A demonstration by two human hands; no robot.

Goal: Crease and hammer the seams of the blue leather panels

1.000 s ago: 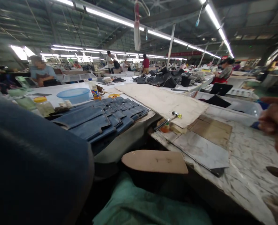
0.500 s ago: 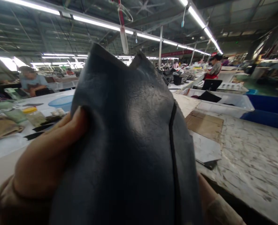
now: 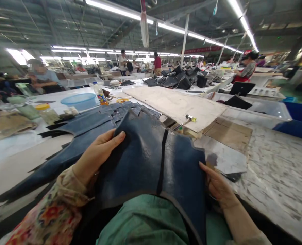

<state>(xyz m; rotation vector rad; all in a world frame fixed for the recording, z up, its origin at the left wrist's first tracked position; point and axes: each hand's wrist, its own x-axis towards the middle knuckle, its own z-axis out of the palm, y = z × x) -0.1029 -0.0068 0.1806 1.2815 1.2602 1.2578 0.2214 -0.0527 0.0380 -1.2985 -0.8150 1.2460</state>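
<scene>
Held thing: a dark blue leather piece (image 3: 151, 160) with a black seam down its middle, spread over the lap at near centre; its far edge rises towards the desk edge.
Left hand: the left hand (image 3: 97, 158) grips the piece's left edge, and its fingers (image 3: 116, 137) are clamped on the leather with the thumb lying on top.
Right hand: the right hand (image 3: 217, 187) pinches the right edge, thumb on the upper face, the other fingers hidden beneath.
Sleeve: a floral sleeve (image 3: 46, 217) covers the left forearm.
Lap: a green cloth (image 3: 146, 221) shows under the piece's curved near edge.
Desk, left: more cut blue leather pieces (image 3: 110, 117) lie overlapping just beyond the held one; a blue basin (image 3: 78, 101) stands farther off.
Desk, centre: a hammer (image 3: 185, 121) rests at the near edge of a beige mat (image 3: 176, 103).
Desk, right: brown cardboard (image 3: 230, 131) and a grey sheet (image 3: 224, 160) lie on the marbled desk (image 3: 275, 170).
</scene>
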